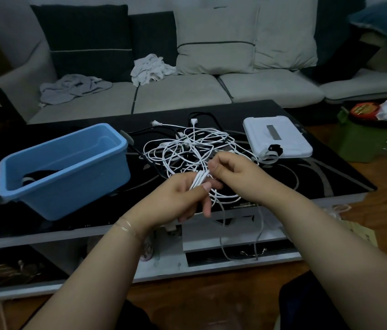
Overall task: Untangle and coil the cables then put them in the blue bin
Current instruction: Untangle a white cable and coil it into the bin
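Both hands meet over the near edge of a black glass coffee table point(318, 172), working a bundle of white cable. Fingers of the left hand point(183, 198) curl around several gathered loops of white cable point(199, 181), thumb pressed on top of the bunch, a thin bracelet point(126, 227) at the wrist. Just to its right, and touching the same bunch, the right hand point(233, 172) pinches a strand between thumb and curled fingers. Beyond the two hands, a loose tangle of white cables point(187, 146) spreads across the tabletop, with white plugs showing at its far side and a black cable point(202, 115) running behind it. Strands from the held bunch trail below the hands, one dropping over the table's front edge toward the lower shelf. Left of the left hand stands the blue bin point(68, 170), open-topped, with a dark coiled cable point(38, 176) lying in its bottom. Beyond and to the right of the right hand lies a flat white device point(278, 136), a black-and-white strap at its near edge. Farther back sits a grey sofa point(178, 91) with dark and light cushions and crumpled cloths point(149, 69) on the seat; a green container point(361, 139) stands on the floor off to the far right
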